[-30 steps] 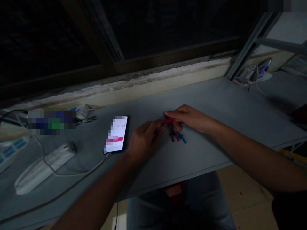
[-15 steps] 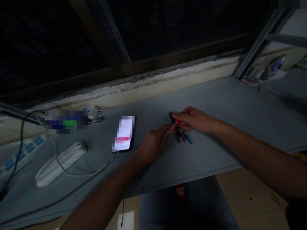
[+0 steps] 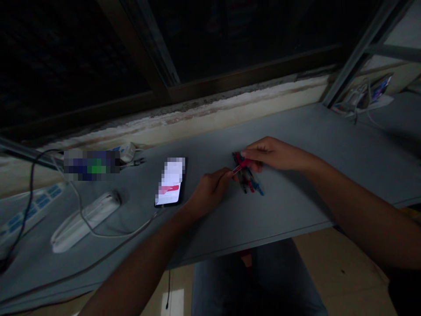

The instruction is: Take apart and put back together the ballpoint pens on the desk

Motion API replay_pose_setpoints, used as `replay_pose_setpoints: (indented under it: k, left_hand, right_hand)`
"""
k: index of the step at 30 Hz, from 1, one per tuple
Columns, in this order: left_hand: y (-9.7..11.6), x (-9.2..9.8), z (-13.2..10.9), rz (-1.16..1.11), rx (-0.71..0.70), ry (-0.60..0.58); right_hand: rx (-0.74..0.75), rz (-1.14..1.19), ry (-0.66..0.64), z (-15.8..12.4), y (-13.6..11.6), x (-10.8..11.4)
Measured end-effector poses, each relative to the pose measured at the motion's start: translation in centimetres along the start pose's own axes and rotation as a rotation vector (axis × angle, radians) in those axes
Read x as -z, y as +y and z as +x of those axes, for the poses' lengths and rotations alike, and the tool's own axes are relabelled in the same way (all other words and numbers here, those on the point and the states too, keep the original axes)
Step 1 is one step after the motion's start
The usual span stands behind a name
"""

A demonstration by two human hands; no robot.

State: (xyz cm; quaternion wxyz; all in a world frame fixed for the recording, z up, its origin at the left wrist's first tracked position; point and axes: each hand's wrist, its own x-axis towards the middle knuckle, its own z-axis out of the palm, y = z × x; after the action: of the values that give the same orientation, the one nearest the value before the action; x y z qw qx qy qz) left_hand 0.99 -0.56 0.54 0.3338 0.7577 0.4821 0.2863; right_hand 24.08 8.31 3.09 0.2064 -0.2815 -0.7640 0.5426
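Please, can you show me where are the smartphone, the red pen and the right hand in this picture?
The smartphone (image 3: 170,182): head view, on its screen.
The red pen (image 3: 240,167): head view, on its barrel.
The right hand (image 3: 274,154): head view, on the back of the hand.

The left hand (image 3: 208,192) is pinching the end of a red pen (image 3: 240,166), while the right hand (image 3: 276,153) is curling over the pen's other end, just above a small bunch of pens (image 3: 246,180) lying on the bench (image 3: 289,210). The bunch is showing red and blue parts and is sitting between the hands, toward 2 o'clock from the left hand. A lit phone (image 3: 170,182) is lying at 9 o'clock from the pens, just beside the left hand, with a white cable (image 3: 125,235) trailing from its lower end. Farther toward 9 o'clock, a power strip (image 3: 31,213) is resting on the bench.
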Motion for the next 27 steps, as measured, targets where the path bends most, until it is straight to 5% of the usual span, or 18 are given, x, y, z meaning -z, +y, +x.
replay_pose_setpoints:
  k: [6,17,20,27]
  left_hand:
    - [-0.51,0.10,0.38,0.113,0.013,0.064]
    - [-0.79,-0.05,0.37,0.152,0.008,0.064]
    - [-0.65,0.01,0.38,0.152,0.009,0.064]
    - [-0.68,0.39,0.25,0.109,0.013,0.078]
  right_hand:
    - [0.086,-0.028,0.132,0.35,0.86,0.10]
    - [0.003,-0.065,0.099,0.31,0.89,0.39]
    - [0.005,0.005,0.063,0.47,1.04,0.51]
    - [0.094,0.205,0.200,0.64,0.94,1.00]
